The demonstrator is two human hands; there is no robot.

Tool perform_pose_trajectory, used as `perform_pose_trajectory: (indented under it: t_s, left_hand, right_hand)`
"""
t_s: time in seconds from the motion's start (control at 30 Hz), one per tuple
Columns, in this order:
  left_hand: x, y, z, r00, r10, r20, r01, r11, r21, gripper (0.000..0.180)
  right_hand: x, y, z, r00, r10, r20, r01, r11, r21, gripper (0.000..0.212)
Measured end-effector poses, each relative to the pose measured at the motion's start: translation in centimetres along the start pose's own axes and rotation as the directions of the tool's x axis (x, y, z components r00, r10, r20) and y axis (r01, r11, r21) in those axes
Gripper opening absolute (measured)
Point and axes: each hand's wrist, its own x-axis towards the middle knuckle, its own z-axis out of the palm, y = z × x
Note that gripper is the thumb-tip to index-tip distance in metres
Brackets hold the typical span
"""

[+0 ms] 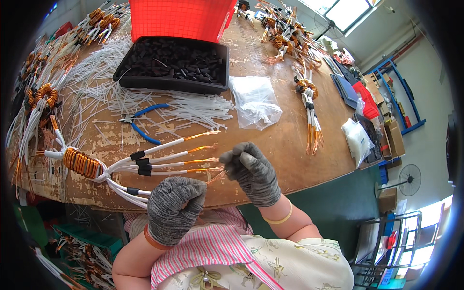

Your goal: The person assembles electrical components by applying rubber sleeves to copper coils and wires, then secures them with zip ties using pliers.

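A coil wound with copper wire (83,163) lies at the left near the table's front edge, with several white insulated wires (166,157) fanning to the right from it. Their bare copper ends (205,160) are frayed, and short black sleeves (144,163) sit on some of them. My left hand (176,210), in a grey knit glove, is closed around the lower white wires, whose ends it hides. My right hand (252,174), gloved alike, is just right of the copper ends with its fingers curled together; what they hold, if anything, is hidden.
Behind are blue-handled cutters (140,123), loose white cable ties (198,110), a clear plastic bag (256,102) and a black tray (224,72) of black sleeves. A red crate (181,19) stands beyond it. More coils (46,95) lie left, others (307,89) right.
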Motion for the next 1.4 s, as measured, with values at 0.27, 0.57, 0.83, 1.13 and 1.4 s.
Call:
perform_pose_trajectory:
  t_s: [0.27,0.57,0.83,1.13,1.4]
  left_hand:
    - [-0.2,0.0,0.1,1.000,-0.007,-0.001,0.007,1.000,-0.002,0.019]
    - [0.5,0.7,0.1,0.999,-0.023,0.049,0.023,1.000,-0.011,0.017]
    - [0.1,0.3,0.2,0.998,0.061,0.030,-0.062,0.997,0.040,0.018]
    - [0.0,0.2,0.3,0.999,0.024,0.024,-0.025,0.999,0.033,0.019]
    - [0.0,0.0,0.5,1.000,0.011,0.028,-0.012,1.000,0.019,0.019]
  right_hand:
    - [-1.0,0.3,2.7,0.997,-0.034,0.074,0.055,0.950,-0.306,0.040]
    - [-1.1,0.6,1.7,0.958,0.218,0.189,-0.164,0.950,-0.266,0.028]
    - [-1.4,0.3,2.2,0.994,-0.102,0.046,0.109,0.972,-0.207,0.028]
    - [0.3,1.0,0.1,0.995,-0.087,0.046,0.072,0.964,0.254,0.021]
    - [-0.2,2.0,0.8,0.993,0.000,0.118,-0.046,0.920,0.389,0.020]
